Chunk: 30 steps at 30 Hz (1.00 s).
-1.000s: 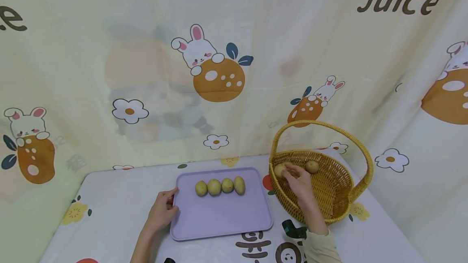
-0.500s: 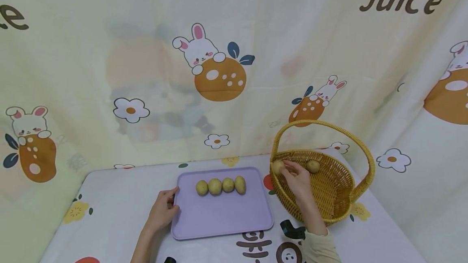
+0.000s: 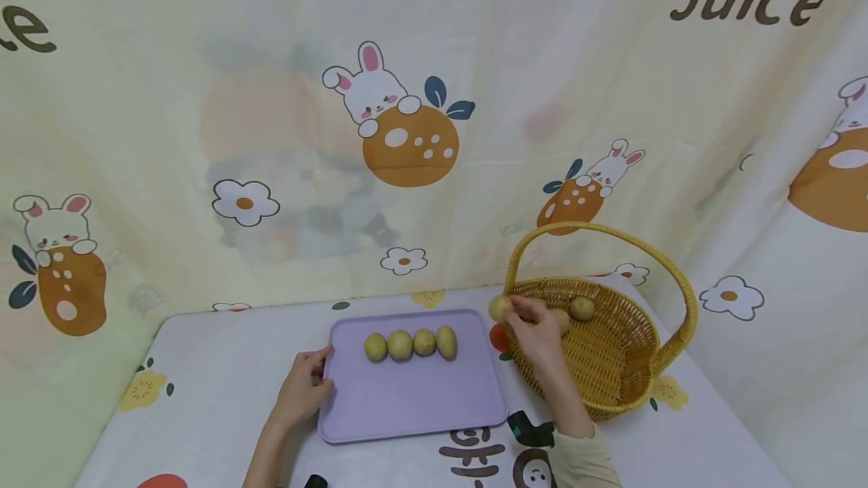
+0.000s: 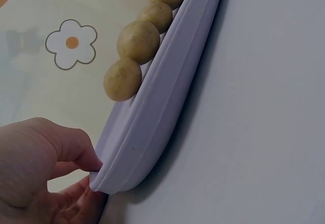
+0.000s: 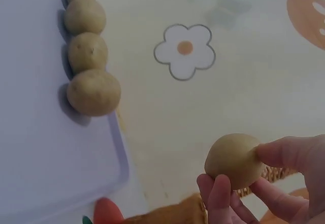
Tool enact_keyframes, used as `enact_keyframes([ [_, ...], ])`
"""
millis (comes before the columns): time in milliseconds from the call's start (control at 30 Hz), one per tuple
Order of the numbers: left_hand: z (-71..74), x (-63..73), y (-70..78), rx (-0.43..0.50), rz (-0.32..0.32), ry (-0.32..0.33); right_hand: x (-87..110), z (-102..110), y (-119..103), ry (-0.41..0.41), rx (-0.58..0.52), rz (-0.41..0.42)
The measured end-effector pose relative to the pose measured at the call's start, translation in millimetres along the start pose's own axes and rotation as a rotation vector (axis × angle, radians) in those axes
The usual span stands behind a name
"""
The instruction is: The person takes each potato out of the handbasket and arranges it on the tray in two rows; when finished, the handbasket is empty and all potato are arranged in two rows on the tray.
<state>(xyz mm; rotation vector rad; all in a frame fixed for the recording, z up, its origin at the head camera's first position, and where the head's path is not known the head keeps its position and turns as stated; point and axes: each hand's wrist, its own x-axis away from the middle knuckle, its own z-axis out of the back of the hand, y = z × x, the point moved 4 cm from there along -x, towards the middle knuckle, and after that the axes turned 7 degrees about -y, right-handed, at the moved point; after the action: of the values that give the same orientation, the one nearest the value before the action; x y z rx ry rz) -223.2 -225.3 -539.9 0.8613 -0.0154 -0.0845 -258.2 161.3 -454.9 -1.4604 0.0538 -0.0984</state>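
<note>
My right hand [image 3: 539, 333] holds a potato [image 5: 234, 161] between thumb and fingers, just over the left rim of the wicker basket [image 3: 631, 364]. Inside that basket lie more potatoes [image 3: 581, 309], partly hidden behind the hand. My left hand [image 3: 303, 390] grips the left edge of a lilac tray [image 3: 407, 405]. In the left wrist view its thumb and fingers [image 4: 84, 150] pinch the tray's rim. Several potatoes [image 3: 400, 345] sit in a touching row near the tray's far side.
The basket's tall arched handle [image 3: 617, 236] rises above its opening. A patterned cloth [image 3: 224, 375] covers the table, and a printed curtain [image 3: 305, 134] hangs right behind it. Black wrist devices [image 3: 530, 429] are on the person's wrists.
My right hand has lifted the potato from inside the basket and moved it left, over the basket's rim. The left hand stays on the tray's edge.
</note>
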Motion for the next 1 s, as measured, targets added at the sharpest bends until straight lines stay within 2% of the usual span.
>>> enact_keyframes([
  [300, 0.9, -0.7, 1.3, -0.001, -0.015, 0.007, 6.8, -21.3, 1.2, -0.014, 0.007, 0.033],
  [600, 1.6, 1.0, 1.4, -0.006, -0.024, 0.010, 9.4, -46.5, 9.1, -0.029, -0.131, 0.026],
  [867, 0.1, -0.8, 1.0, -0.002, -0.017, 0.001, 15.4, -63.6, 12.8, -0.117, -0.112, 0.070],
  [1000, 0.2, -0.6, 0.2, -0.003, -0.015, 0.001, 18.4, -70.4, 14.9, -0.134, -0.119, 0.052],
])
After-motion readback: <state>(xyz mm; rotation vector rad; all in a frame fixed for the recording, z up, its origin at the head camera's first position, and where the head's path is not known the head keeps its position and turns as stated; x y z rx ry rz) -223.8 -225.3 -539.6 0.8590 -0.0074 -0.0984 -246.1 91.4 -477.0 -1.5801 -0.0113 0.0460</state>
